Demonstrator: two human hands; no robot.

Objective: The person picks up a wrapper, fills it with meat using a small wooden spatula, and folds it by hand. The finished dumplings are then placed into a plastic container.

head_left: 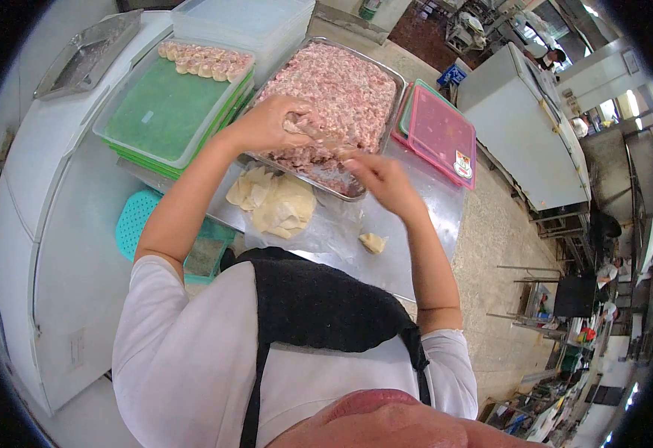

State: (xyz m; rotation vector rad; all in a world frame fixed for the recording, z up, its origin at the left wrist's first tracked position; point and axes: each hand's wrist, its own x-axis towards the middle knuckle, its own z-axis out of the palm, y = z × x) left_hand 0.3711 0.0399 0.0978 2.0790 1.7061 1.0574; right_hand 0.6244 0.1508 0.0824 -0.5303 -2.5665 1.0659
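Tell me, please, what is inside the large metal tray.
The metal tray holds ground meat; its smeared floor shows at the near corner. The left hand and right hand hide part of the meat, and the floor beneath it cannot be seen.

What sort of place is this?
Probably a commercial kitchen or small food workshop: a large heap of ground meat fills a metal tray, thin dough wrappers lie ready, and what look like filled dumplings sit in rows on a plastic tray.
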